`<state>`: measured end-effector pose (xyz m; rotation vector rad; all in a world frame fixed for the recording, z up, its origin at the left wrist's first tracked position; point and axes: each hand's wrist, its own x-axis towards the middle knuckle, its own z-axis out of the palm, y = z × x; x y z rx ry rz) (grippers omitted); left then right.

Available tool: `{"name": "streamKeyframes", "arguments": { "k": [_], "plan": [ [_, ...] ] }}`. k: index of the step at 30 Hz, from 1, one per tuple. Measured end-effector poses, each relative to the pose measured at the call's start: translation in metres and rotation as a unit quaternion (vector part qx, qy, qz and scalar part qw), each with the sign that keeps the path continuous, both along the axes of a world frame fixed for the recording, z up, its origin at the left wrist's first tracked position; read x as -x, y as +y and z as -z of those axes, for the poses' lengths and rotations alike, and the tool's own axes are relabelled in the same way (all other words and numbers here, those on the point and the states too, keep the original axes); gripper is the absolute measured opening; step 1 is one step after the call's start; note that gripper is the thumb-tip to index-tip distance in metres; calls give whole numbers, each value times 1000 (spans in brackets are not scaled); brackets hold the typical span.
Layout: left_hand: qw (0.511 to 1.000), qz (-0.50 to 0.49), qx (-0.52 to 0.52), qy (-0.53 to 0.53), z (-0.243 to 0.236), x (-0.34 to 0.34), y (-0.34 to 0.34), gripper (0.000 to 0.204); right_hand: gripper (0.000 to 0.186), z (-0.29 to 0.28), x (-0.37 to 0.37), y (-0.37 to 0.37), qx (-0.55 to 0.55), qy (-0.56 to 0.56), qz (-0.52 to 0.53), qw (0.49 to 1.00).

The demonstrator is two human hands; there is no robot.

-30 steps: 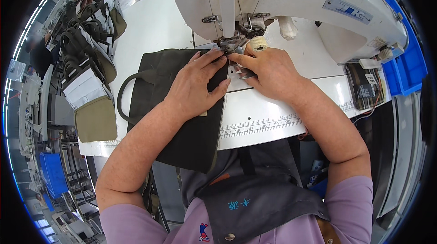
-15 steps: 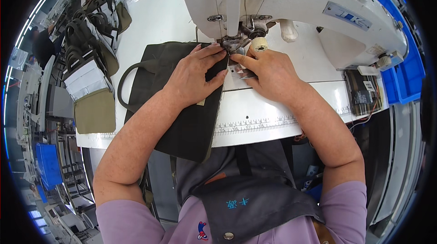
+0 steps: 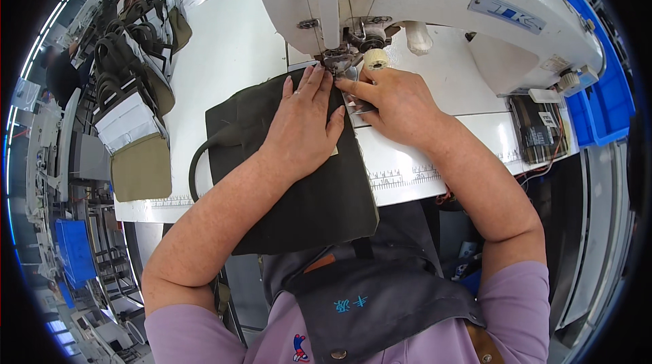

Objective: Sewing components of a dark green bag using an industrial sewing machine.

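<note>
A dark olive fabric bag piece [image 3: 305,208] with a looped handle [image 3: 201,160] lies on the white sewing table, its lower edge hanging over the front. My left hand [image 3: 304,116] rests flat on it, fingers stretched toward the needle area of the sewing machine [image 3: 339,58]. My right hand [image 3: 394,102] is beside the presser foot at the piece's right edge. Its index finger points at the edge by the needle, and the other fingers curl under near a metal guide [image 3: 362,107]. Whether those fingers pinch the fabric is hidden.
Olive bag pieces with handles and white lining [image 3: 139,153] hang in a row at the left. A blue bin [image 3: 598,116] stands right of the machine, near a dark striped packet [image 3: 533,134]. A printed ruler [image 3: 407,177] runs along the table's front. Another person [image 3: 61,75] is far left.
The bag piece has turned, its lower end swinging right. My left hand has turned with it, its fingers now pointing more directly away from me. My right hand has shifted slightly left.
</note>
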<state>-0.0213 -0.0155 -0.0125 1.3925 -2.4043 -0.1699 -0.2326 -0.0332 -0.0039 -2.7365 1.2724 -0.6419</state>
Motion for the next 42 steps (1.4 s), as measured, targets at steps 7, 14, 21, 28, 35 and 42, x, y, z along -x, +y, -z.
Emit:
{"name": "streamKeyframes", "arguments": {
  "k": [7,14,21,28,35,42],
  "plan": [
    [999,18,36,5,5,-5,-7,56,42,6,0,-1,17,-3,9,1000],
    [998,24,54,13,3,-11,-15,52,39,5,2,2,23,-12,4,1000],
    [989,81,86,-94,-33,-11,38,59,20,-7,21,24,13,3,-35,999],
    [987,139,-58,52,-26,-25,117,63,11,-12,28,132,-121,-181,-84,972],
    [974,106,-82,184,-17,-25,123,43,19,46,-3,177,-401,-446,20,800],
    [976,111,-47,179,-11,-25,126,25,31,61,-19,168,-475,-531,-29,701]
  ]
}}
